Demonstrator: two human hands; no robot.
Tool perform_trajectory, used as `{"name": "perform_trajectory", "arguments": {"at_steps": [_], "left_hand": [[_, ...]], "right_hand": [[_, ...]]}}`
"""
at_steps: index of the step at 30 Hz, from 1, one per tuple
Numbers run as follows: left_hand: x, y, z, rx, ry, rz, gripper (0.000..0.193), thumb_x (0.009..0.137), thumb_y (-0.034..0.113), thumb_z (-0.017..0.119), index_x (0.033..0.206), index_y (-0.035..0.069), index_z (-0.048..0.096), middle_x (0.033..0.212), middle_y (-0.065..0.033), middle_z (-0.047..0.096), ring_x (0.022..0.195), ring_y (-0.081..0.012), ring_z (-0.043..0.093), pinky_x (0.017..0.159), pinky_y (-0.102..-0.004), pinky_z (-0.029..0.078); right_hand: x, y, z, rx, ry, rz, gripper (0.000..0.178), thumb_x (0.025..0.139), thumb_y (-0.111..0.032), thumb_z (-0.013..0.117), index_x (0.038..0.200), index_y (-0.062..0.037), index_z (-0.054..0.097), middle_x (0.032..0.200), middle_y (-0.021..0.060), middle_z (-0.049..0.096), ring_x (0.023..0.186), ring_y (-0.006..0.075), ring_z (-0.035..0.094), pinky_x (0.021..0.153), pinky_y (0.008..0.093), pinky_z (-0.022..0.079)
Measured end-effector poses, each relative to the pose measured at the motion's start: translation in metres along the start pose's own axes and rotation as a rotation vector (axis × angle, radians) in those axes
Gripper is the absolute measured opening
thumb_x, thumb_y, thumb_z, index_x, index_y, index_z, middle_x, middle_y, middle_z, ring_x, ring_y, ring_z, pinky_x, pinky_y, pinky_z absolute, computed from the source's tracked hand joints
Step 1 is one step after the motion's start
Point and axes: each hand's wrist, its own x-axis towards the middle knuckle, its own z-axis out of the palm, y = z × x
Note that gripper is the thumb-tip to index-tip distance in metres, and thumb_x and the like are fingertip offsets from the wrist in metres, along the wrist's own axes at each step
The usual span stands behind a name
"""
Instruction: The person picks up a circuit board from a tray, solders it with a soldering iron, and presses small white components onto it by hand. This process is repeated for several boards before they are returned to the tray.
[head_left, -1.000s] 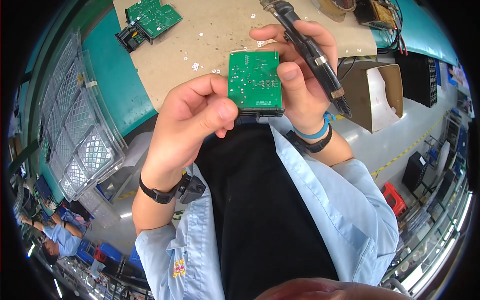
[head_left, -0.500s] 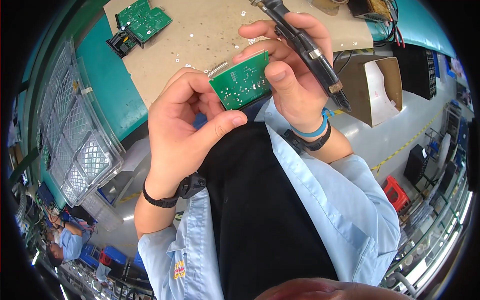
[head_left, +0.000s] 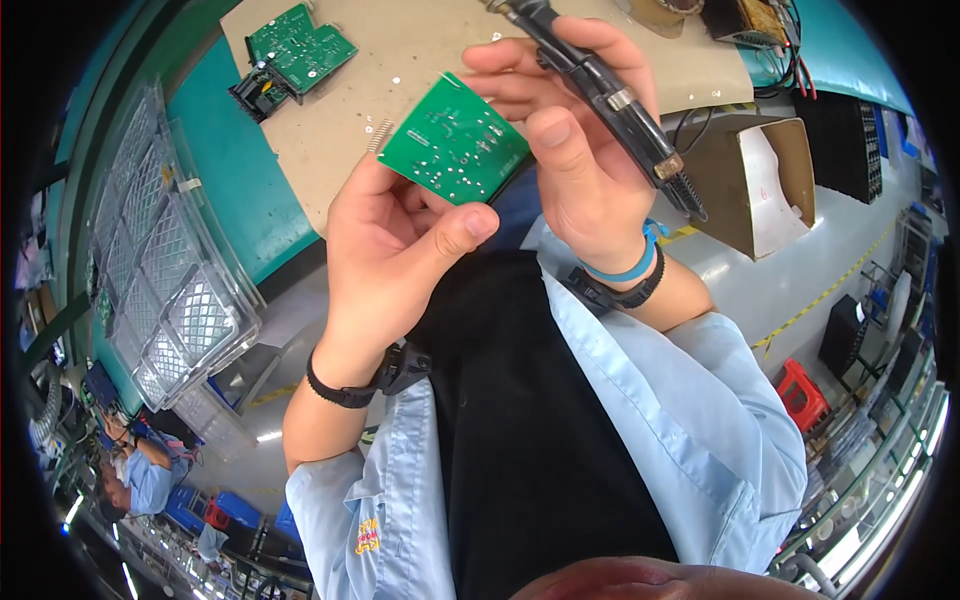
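Note:
A green circuit board (head_left: 455,145) is tilted in front of my chest, its solder side facing up and a row of metal pins along its left edge. My left hand (head_left: 385,255) grips the board's lower left side, thumb on the near edge and fingers underneath. In the crook of my right hand (head_left: 590,185) lies a black corded hand tool (head_left: 605,90) with a spring-like cable sleeve at its near end. Its far end runs towards the top rim, so its kind is unclear. The right thumb and fingers are close to the board's right edge.
Another green circuit board (head_left: 300,50) with a black part lies on the brown bench sheet (head_left: 310,150), among small white specks. Clear plastic trays (head_left: 180,290) stand at the left. Below the bench's right side is an open cardboard box (head_left: 735,180); a red stool (head_left: 800,395) stands farther off.
My left hand has turned the board, so its solder face shows more fully. The right hand keeps the tool in nearly the same place.

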Motion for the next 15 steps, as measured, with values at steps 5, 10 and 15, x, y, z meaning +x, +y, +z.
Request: {"name": "perform_trajectory", "arguments": {"at_steps": [5, 10, 15], "left_hand": [[0.002, 0.003, -0.002, -0.221, 0.084, 0.009, 0.051, 0.083, 0.010, 0.082, 0.123, -0.001, 0.053, 0.102, -0.0071, 0.065, 0.084, -0.0127, 0.065, 0.069, -0.0267, 0.058], [0.003, 0.000, -0.005, -0.265, 0.075, 0.050, 0.050, 0.084, 0.012, 0.081, 0.123, -0.002, 0.053, 0.104, -0.0091, 0.067, 0.090, -0.0158, 0.067, 0.071, -0.0289, 0.060], [0.002, 0.001, -0.004, -0.245, 0.069, 0.144, 0.046, 0.086, 0.012, 0.079, 0.122, -0.003, 0.055, 0.109, -0.0126, 0.068, 0.093, -0.0192, 0.069, 0.076, -0.0324, 0.060]], "right_hand": [[0.003, -0.006, 0.002, -0.012, -0.056, -0.046, 0.064, 0.093, -0.018, 0.071, 0.142, -0.0045, 0.031, 0.127, 0.0298, 0.057, 0.119, 0.0395, 0.060, 0.101, 0.0488, 0.050], [0.000, -0.013, 0.012, -0.038, -0.079, 0.012, 0.073, 0.087, -0.011, 0.076, 0.143, -0.0066, 0.029, 0.130, 0.0295, 0.055, 0.124, 0.0392, 0.057, 0.106, 0.0500, 0.046], [0.001, 0.003, 0.011, 0.059, -0.114, -0.104, 0.084, 0.074, -0.004, 0.086, 0.140, -0.0060, 0.034, 0.127, 0.0228, 0.058, 0.124, 0.0327, 0.058, 0.107, 0.0473, 0.046]]}}
